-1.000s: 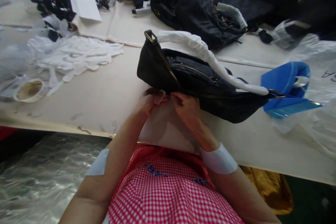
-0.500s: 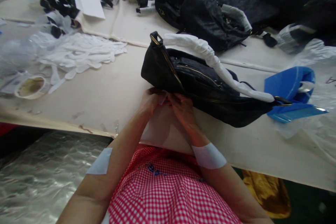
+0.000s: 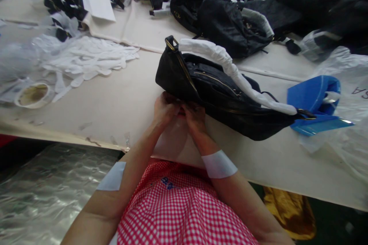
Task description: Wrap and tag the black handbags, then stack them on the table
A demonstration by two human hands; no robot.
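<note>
On the cluttered cream worktable [image 3: 109, 103] a black handbag [image 3: 218, 95] lies flat so the left hand [image 3: 164, 108] and right hand [image 3: 194, 116] can pinch together at its near zipper edge, its strap [image 3: 230, 69] paper-wrapped for protection

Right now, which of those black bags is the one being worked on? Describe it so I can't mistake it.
On the cream table, look nearest the front edge, just beyond both hands. That black bag lies alone on its side, apart from the heap of black bags further back. Only its strap is wrapped in white paper, one end by a blue holder.
</note>
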